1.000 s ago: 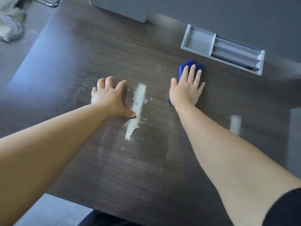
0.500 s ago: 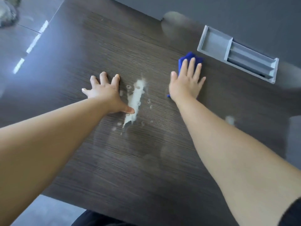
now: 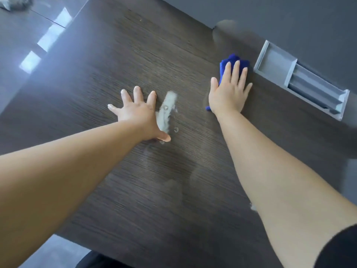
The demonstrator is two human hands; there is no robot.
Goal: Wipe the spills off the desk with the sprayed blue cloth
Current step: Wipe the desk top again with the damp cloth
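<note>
My right hand lies flat, fingers straight, pressing the blue cloth onto the dark wooden desk. Most of the cloth is hidden under the palm; only its far end and a small corner near the wrist show. A pale streak of spill with a few droplets lies between my hands. My left hand rests flat on the desk with fingers spread, its thumb beside the near end of the streak. A small wet spot shows by my right forearm.
A grey recessed cable tray is set into the desk just right of the cloth. A dark grey wall or panel runs along the far edge. The glossy floor is on the left, beyond the desk edge.
The view has shifted, so both hands sit further right in frame. My right hand with the cloth has stayed close by the tray. The left fingers have spread wider.
</note>
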